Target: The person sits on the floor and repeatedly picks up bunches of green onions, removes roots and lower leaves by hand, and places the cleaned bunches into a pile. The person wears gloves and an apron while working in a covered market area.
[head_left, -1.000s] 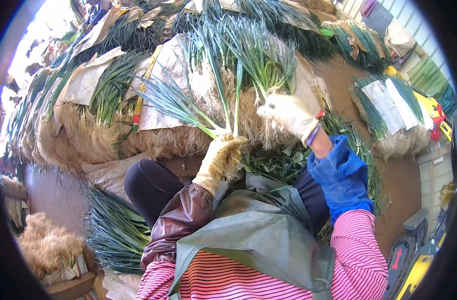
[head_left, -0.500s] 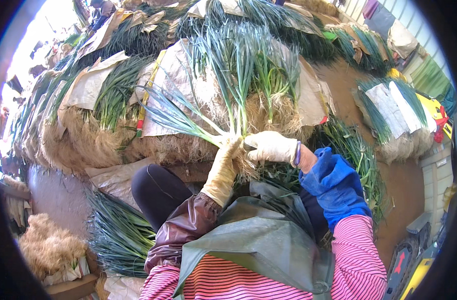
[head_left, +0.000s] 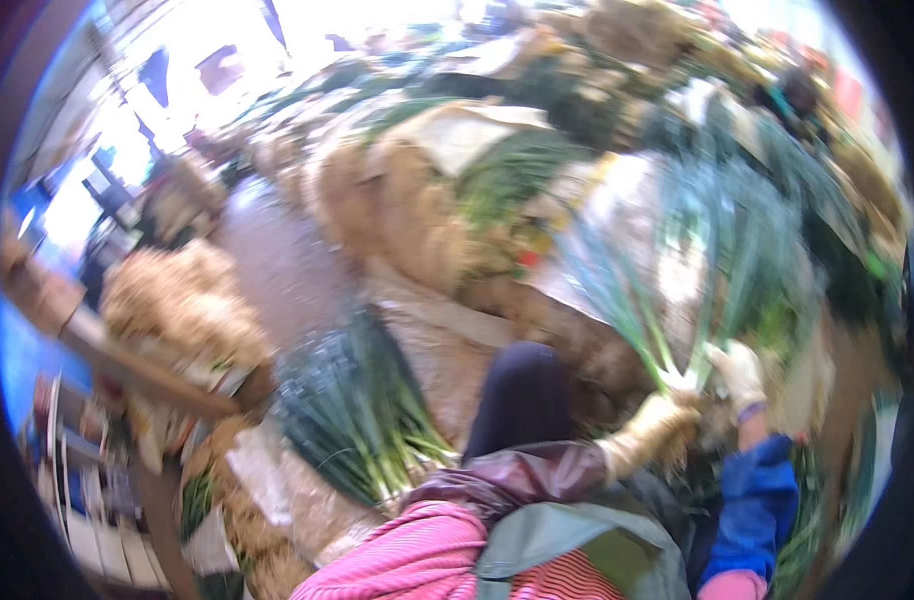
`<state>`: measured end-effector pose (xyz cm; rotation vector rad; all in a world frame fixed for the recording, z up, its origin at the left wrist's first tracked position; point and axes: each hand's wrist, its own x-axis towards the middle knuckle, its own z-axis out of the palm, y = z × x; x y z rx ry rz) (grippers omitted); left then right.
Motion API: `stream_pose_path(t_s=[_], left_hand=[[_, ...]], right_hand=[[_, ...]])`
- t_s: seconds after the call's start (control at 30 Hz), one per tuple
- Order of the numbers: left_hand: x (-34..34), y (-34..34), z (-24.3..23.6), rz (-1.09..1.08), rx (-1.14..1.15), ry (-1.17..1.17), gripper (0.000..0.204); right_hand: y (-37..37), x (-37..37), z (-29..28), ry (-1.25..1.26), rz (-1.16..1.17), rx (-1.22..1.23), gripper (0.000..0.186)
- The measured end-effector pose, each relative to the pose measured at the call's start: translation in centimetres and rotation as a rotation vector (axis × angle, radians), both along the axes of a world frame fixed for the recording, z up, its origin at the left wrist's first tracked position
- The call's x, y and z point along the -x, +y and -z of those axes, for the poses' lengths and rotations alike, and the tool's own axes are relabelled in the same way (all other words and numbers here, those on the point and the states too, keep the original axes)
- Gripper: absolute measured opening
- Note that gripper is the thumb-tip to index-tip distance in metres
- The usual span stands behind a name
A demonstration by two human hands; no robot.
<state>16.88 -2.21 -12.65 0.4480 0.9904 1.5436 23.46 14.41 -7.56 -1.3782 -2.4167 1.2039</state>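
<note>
My left hand (head_left: 662, 425), in a cream work glove, is closed round the white lower ends of a few green onions (head_left: 653, 350). Their long green leaves fan up and away from me. Close on the right is my right hand (head_left: 741, 378), also gloved, by the base of the stalks. Motion blur smears its fingers, so whether it grips a stalk does not show. Behind both hands, more green onions (head_left: 752, 260) lie on a pale sheet (head_left: 617, 205), blurred into the held ones.
A large bundle of green onions (head_left: 352, 400) lies left of my knee (head_left: 525, 390). Beyond it are a pile of tan roots (head_left: 182, 305) and a wooden bar (head_left: 142, 365). Root-ended bundles (head_left: 387, 205) under a pale cover (head_left: 472, 135) fill the back. Wet brown floor (head_left: 287, 240) runs between.
The view has swung left, so both hands now appear farther right, and blur has set in. My left hand still holds the green onions; the right hand stays beside them.
</note>
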Motion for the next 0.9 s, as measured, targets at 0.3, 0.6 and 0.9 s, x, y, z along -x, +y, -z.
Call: stream_pose_path(t_s=[0.3, 0.6, 0.9], left_hand=[[0.1, 0.7, 1.8, 0.057, -0.121, -0.526, 0.027], [0.1, 1.0, 1.8, -0.098, -0.036, -0.401, 0.023], [0.8, 2.0, 1.3, -0.109, -0.167, -0.473, 0.013]], right_hand=[[3.1, -0.6, 3.6, 0.504, -0.003, 0.322, 0.02], [0.4, -0.5, 2.0, 0.281, -0.083, -0.181, 0.028], [-5.6, -3.7, -3.3, 0.696, 0.065, 0.537, 0.016]])
